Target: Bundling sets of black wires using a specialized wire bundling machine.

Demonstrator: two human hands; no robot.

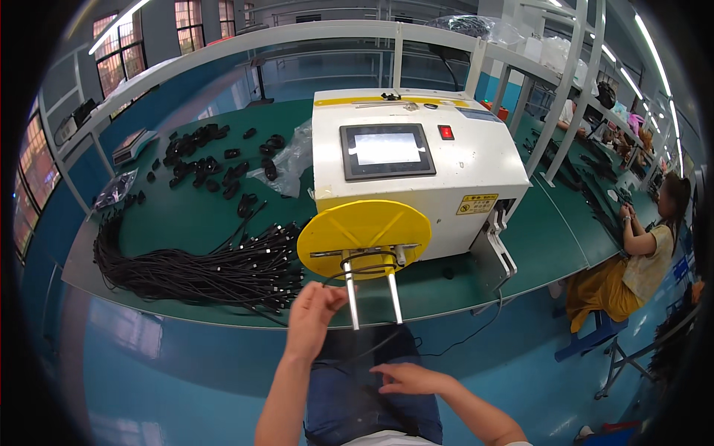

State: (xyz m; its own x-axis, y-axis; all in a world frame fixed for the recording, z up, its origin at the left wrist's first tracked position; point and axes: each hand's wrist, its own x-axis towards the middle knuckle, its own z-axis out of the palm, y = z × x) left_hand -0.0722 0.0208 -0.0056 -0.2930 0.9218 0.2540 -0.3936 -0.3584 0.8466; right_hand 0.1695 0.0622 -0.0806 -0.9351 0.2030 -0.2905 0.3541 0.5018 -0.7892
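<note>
A white coil-winding machine [454, 167] with a touchscreen [385, 150] stands on the green table. On its front is a yellow disc [364, 221] with two metal posts [394, 299] sticking out toward me. A black cable [373, 270] is looped around the posts. My left hand [312, 308] is closed in a pinch on this cable, just left of the left post. Lower down, over my lap, my right hand [411, 378] is held with its fingers stretched and apart, nothing in it. A dark length of cable hangs near it, partly blurred.
A large bundle of black cables [201, 271] lies left of the machine. Behind it are several black coiled pieces [197, 152] and a clear plastic bag [291, 160]. A metal bracket [492, 253] stands at the machine's right side. Farther right, another person [643, 256] sits at the table.
</note>
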